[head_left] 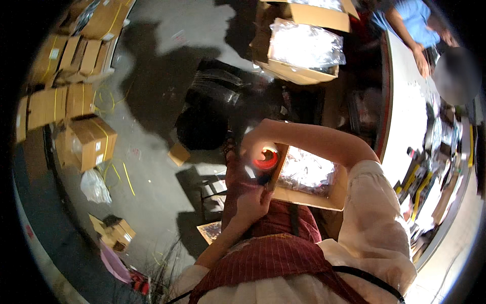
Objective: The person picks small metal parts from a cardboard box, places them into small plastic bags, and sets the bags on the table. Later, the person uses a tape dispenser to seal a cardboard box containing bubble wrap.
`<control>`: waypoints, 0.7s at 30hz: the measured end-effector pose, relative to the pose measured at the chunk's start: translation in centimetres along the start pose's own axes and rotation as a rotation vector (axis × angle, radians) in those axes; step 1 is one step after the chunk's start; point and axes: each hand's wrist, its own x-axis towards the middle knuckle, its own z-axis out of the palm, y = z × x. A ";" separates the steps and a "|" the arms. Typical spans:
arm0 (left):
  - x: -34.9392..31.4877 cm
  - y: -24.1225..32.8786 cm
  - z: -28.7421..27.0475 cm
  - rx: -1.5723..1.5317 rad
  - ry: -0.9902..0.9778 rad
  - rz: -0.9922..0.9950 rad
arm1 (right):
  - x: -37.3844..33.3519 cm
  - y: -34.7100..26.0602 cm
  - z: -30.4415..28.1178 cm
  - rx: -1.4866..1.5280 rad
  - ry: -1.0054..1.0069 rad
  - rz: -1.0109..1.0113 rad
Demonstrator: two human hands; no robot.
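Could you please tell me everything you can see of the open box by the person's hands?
The box is brown, looks like cardboard and stands upright, open on top. Inside are shiny, plastic-looking packs, detail lost to glare. It is right of the left hand, which appears to touch its near left corner; the right forearm passes over its far side.

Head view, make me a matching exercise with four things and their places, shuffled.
1. Right hand
2. Left hand
3. Clear bag
4. Co-worker's blue top

A. Upper right of the view
B. By the open carton's near left corner
C. Around the red ring
D. On the floor, far left

Pairs: 1-C, 2-B, 3-D, 4-A
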 end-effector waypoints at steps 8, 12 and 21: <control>1.4 2.3 1.5 0.158 -0.039 -0.037 | -1.5 -1.2 -5.1 0.201 -0.346 -0.056; 1.2 2.0 1.3 0.122 -0.049 -0.053 | -5.6 2.6 -9.5 0.380 -0.321 0.014; 2.6 2.0 -1.3 0.197 -0.226 -0.041 | -23.3 12.0 -9.4 0.708 0.198 0.308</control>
